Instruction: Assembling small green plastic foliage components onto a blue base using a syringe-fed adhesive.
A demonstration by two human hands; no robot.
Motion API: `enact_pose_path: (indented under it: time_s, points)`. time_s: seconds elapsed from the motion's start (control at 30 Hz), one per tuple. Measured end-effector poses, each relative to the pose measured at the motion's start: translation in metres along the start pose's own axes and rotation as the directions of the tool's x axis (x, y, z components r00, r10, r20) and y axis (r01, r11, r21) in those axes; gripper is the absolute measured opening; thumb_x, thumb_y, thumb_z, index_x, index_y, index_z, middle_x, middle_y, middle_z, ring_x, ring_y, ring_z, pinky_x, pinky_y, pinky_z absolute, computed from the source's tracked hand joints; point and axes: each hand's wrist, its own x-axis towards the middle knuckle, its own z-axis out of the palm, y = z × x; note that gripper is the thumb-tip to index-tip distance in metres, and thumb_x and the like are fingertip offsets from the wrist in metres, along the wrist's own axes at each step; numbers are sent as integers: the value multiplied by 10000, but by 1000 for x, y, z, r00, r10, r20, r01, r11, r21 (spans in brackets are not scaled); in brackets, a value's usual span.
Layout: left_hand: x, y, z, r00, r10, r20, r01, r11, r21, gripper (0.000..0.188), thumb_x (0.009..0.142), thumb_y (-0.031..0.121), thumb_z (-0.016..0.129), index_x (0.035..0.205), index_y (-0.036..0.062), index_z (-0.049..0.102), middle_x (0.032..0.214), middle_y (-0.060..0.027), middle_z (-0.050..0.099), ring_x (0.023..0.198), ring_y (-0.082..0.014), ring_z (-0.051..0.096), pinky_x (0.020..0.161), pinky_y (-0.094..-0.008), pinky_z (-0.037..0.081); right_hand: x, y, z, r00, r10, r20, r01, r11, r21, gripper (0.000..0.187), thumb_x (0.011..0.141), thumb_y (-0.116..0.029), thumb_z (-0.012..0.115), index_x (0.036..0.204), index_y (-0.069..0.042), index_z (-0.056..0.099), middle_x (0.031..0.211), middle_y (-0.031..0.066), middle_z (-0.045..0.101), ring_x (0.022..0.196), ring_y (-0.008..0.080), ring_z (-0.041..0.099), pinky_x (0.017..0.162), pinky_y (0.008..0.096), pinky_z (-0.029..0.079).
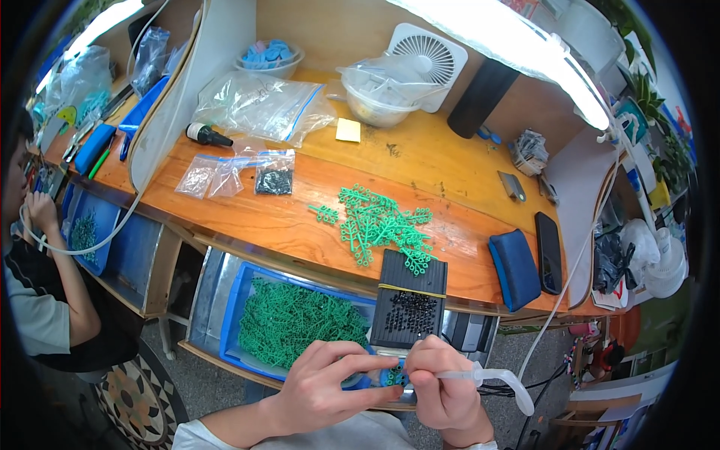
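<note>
Near the front edge of the bench, my left hand (pixel 326 386) pinches a small green ringed piece (pixel 391 375) between thumb and fingers; the fingers partly hide it. Close beside it, my right hand (pixel 444 382) is closed round a translucent white tool with a curved tube end (pixel 514 386), whose tip is hidden at the green piece. Just beyond both hands sits a black grooved tray (pixel 417 271) with small black beads (pixel 409 313) on it and a yellow rubber band across. Green branch-shaped pieces with ringed tips (pixel 382 225) lie heaped behind the tray.
A blue bin of green pieces (pixel 296 319) sits in the drawer at left. On the bench are a blue pouch (pixel 514 270), a phone (pixel 549 251), plastic bags (pixel 255 105), a dark bottle (pixel 208 135), a white bowl (pixel 379 109) and a fan (pixel 427 60). Another person (pixel 52 285) works at far left.
</note>
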Motion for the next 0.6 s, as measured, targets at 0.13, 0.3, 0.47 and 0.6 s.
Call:
enact_pose_path:
  time_s: [0.13,0.3,0.47,0.6]
  points:
    - [1,0,0,1000,-2,-7,2,1000,-5,209,717,258,796,926,261,788,1092,56,692,936,-159,598,719,-292,442,1,-1,1,1000,6,4,-6,1000,-18,175,1002,-132,549,939,30,569,731,129,562,621,222,557,554,326,448]
    - [2,1,0,1000,-8,-8,8,1000,-11,203,718,258,802,920,255,791,1080,53,693,934,-160,598,717,-292,443,6,-2,1,999,-26,25,28,998,-61,145,984,-96,561,913,31,572,722,124,560,603,234,549,537,327,440]
    - [1,0,0,1000,-9,-17,8,1000,-8,182,721,260,806,903,246,791,1072,50,694,933,-163,597,714,-290,444,11,-6,0,997,-14,71,17,999,-49,117,969,-63,567,904,34,586,701,120,556,585,225,531,513,324,424]
    - [1,-1,1,1000,-3,-21,3,1000,-19,176,720,260,805,894,241,790,1072,47,695,931,-166,596,716,-293,446,14,-6,-1,995,-2,97,7,999,-51,102,959,-46,574,910,39,601,686,115,555,571,217,519,494,313,409]
